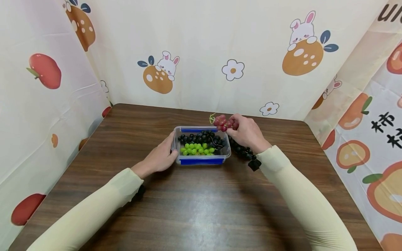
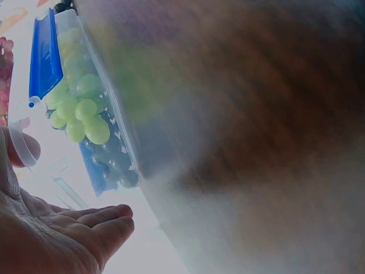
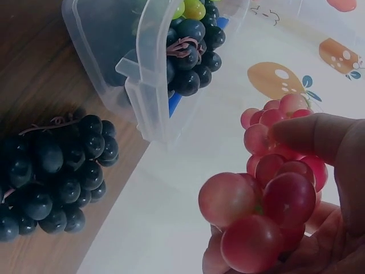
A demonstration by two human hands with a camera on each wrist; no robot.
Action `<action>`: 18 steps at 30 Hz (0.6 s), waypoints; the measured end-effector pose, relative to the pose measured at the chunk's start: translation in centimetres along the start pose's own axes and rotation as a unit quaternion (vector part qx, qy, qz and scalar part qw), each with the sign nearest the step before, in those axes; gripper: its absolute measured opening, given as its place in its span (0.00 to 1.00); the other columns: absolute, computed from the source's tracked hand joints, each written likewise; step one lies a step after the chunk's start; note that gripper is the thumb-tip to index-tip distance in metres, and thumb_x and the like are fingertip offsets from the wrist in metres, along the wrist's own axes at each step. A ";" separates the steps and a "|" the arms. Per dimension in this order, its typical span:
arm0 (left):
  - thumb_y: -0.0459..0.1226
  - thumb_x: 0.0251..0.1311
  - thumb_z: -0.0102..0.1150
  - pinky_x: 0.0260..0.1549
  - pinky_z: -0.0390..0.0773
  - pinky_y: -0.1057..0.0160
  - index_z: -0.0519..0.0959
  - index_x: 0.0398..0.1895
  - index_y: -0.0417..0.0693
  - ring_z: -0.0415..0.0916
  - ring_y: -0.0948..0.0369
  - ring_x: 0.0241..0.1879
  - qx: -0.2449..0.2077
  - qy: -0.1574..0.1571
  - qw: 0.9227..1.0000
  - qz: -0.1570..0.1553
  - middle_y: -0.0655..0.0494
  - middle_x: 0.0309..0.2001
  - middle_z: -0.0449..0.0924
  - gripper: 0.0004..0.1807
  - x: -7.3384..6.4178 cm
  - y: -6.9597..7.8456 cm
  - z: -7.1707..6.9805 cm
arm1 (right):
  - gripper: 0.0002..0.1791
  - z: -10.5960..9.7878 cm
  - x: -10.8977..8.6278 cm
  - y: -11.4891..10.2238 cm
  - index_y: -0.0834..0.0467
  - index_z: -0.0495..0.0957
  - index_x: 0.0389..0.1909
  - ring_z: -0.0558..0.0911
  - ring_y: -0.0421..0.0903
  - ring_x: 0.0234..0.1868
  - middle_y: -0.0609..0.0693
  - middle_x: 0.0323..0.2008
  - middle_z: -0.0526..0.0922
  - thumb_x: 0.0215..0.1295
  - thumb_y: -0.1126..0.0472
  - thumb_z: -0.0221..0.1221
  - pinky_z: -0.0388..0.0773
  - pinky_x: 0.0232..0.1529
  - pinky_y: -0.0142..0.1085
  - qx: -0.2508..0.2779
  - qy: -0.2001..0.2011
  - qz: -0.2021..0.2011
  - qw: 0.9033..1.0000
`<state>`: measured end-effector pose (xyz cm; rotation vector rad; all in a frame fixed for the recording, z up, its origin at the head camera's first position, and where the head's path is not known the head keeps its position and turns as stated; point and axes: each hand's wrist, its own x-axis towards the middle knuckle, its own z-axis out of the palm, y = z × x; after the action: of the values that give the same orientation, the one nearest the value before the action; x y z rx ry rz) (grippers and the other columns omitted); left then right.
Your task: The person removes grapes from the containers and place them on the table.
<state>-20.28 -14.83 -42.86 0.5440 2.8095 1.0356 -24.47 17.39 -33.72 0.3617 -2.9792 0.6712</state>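
A clear plastic box (image 1: 201, 157) with blue side clips stands on the table, holding black grapes (image 1: 201, 136) at the back and green grapes (image 1: 195, 149) in front. At its left end my left hand (image 1: 161, 153) rests, with the thumb at the near corner and fingers along the end wall. My right hand (image 1: 246, 131) holds a bunch of red grapes (image 3: 279, 182) between thumb and fingers, raised just beyond the box's right back corner. Below that hand, another bunch of black grapes (image 3: 51, 171) lies on the table, partly hidden by the wrist in the head view.
The dark wooden table (image 1: 188, 209) reaches to a printed curtain (image 1: 201, 87) at the back and both sides. A small black block (image 1: 254, 164) is at the right wrist, beside the loose black grapes.
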 end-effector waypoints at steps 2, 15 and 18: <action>0.38 0.72 0.42 0.72 0.58 0.43 0.35 0.84 0.45 0.50 0.46 0.78 -0.001 0.000 1.000 -0.001 0.44 0.83 0.42 0.43 0.0 0.0 0.0 | 0.15 0.0 0.0 0.1 0.58 0.78 0.51 0.74 0.51 0.31 0.52 0.32 0.78 0.66 0.56 0.61 0.68 0.31 0.41 0.001 0.004 0.004 1.000; 0.39 0.72 0.42 0.72 0.59 0.43 0.35 0.84 0.45 0.49 0.46 0.78 0.001 -0.003 1.000 -0.003 0.45 0.83 0.41 0.43 -0.1 0.1 -0.1 | 0.15 -0.4 -0.2 1.2 0.58 0.77 0.51 0.75 0.52 0.33 0.53 0.34 0.79 0.68 0.55 0.60 0.69 0.33 0.43 -0.002 0.005 0.021 1.000; 0.39 0.72 0.42 0.72 0.59 0.42 0.35 0.84 0.45 0.49 0.46 0.78 0.000 -0.004 1.000 -0.003 0.45 0.83 0.40 0.43 -0.1 0.0 0.0 | 0.16 -0.4 -0.2 1.6 0.58 0.77 0.52 0.75 0.53 0.34 0.54 0.35 0.80 0.67 0.55 0.60 0.70 0.34 0.43 -0.001 0.006 0.027 1.000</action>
<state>-20.22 -14.88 -42.84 0.5374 2.8021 1.0287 -24.68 19.03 -34.01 0.2761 -2.9888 0.6733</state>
